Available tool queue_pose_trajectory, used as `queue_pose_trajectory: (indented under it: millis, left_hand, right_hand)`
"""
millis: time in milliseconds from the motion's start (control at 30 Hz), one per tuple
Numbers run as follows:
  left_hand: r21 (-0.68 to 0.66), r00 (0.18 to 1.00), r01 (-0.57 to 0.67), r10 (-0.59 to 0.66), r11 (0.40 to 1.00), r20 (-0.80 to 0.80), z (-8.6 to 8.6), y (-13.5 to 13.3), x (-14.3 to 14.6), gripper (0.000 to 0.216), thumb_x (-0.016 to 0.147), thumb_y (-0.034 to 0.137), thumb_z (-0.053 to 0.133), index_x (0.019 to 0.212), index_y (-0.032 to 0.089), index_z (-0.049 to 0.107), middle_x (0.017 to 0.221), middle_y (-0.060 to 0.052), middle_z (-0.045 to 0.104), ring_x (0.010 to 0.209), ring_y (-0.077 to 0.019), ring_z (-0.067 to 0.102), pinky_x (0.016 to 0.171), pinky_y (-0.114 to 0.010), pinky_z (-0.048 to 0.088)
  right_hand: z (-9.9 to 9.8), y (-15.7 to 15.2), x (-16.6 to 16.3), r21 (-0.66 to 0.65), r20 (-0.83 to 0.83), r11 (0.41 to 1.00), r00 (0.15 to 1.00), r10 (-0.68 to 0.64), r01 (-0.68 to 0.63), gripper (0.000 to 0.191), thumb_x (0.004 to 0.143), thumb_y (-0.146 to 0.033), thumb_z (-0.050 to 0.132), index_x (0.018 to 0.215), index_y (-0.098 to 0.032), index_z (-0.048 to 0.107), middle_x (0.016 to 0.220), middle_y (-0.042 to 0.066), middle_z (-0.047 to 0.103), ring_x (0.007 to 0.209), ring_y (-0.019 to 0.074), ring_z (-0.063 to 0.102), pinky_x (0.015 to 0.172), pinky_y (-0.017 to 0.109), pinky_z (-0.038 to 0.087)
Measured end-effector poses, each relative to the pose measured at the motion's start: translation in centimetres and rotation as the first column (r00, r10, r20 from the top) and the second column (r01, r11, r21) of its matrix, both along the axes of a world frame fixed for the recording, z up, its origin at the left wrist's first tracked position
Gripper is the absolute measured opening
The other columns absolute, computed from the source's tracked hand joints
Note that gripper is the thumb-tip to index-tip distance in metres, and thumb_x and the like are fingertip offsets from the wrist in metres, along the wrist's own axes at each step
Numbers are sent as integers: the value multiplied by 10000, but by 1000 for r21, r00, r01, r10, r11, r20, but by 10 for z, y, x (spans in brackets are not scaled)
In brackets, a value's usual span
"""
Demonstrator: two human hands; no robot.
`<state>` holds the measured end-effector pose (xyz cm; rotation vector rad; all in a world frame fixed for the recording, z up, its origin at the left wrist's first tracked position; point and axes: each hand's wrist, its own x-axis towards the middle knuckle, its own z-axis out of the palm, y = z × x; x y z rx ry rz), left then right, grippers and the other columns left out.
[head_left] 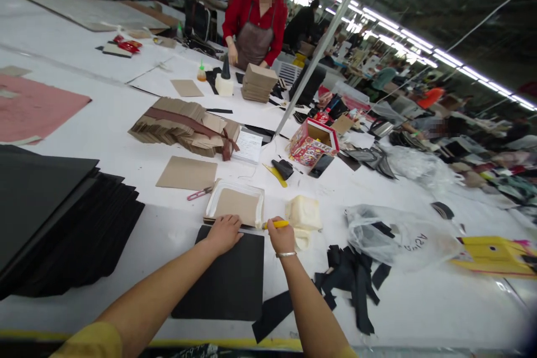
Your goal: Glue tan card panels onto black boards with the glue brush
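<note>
My left hand (225, 233) lies flat over the front edge of a small stack of brown cardboard pieces (237, 207), its fingers stretched out. A white, wet-looking band runs round the top piece's edges. My right hand (280, 236) grips a brush with a yellow handle (277, 224), its tip at the stack's front right corner. Just right of it stands a cream-coloured block-like container (304, 212). Below my left hand is a black rectangular sheet (229, 279), partly covered by my forearm. Pink-handled thread snips (199, 193) lie left of the stack.
A tall pile of black sheets (62, 224) stands at left. Black strips (356, 279) and a clear plastic bag (394, 235) lie at right. Further back are tied cardboard pieces (180, 126), a red box (312, 142), a slanting metal pole (323, 45) and a person in red (255, 22).
</note>
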<state>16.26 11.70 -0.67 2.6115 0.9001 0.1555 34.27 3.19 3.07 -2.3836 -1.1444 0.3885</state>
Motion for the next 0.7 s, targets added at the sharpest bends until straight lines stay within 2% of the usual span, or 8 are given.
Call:
queue_pose_trajectory:
  millis: [100,167,233,300,400,467,567,700]
  left_hand:
    - [-13,953,-293,293,956,81,-2,20,-19,357,785,206,414,1124,157,514,1183,-115,515,1090,-237,453,922,-364,346]
    - [-111,832,-544,552,832,60,-4,36,-36,421,761,169,407,1172,120,481,1198,-142,502,1110,-248,451,930,-363,349]
    - [-247,739,-660,672,710,-42,-7,50,-51,430,735,158,423,1151,98,511,1156,-156,541,1083,-253,490,908,-351,374]
    - [-341,735,-660,668,669,-112,-11,58,-62,384,714,144,438,1068,116,583,1091,-131,600,1036,-231,537,881,-310,397]
    - [-380,769,-616,632,689,-101,-15,59,-67,336,719,142,431,983,143,639,1061,-90,635,1017,-189,559,868,-246,399]
    - [-397,780,-597,620,697,-85,-17,58,-67,336,732,150,417,976,143,648,1067,-85,637,1022,-181,558,860,-232,398]
    - [-416,792,-577,607,703,-73,-16,56,-65,326,729,151,422,949,148,663,1053,-82,645,1017,-189,560,851,-238,399]
    - [-432,791,-574,608,695,-72,-13,58,-63,305,721,160,433,897,146,681,1040,-97,648,1023,-221,554,851,-264,395]
  right_hand:
    - [7,-17,-9,134,-132,991,991,-13,31,327,806,-404,392,803,-164,613,569,2,596,490,112,554,515,206,415]
    - [8,-12,-20,203,-199,979,979,31,10,391,841,-429,336,1000,-161,571,666,7,626,485,100,557,516,204,431]
    - [5,3,-37,233,-190,967,971,148,-102,400,870,-410,302,1144,-184,487,784,14,643,550,96,582,573,205,447]
    - [-1,22,-56,199,-105,943,951,289,-265,358,885,-360,312,1166,-197,465,855,29,642,660,112,602,645,217,443]
    - [-9,41,-73,28,79,915,913,399,-402,288,880,-268,347,1113,-189,496,851,55,627,773,148,586,699,237,414]
    - [-12,42,-68,-38,167,939,925,343,-341,286,856,-198,368,1117,-183,483,860,61,613,810,156,569,712,237,393]
    - [-13,32,-44,-73,212,993,972,104,-90,342,793,-103,385,1123,-165,450,867,65,599,807,160,561,661,227,371]
    - [-16,18,-19,-215,113,974,993,-44,68,356,747,-60,382,1086,-157,434,716,37,584,650,148,563,542,224,319]
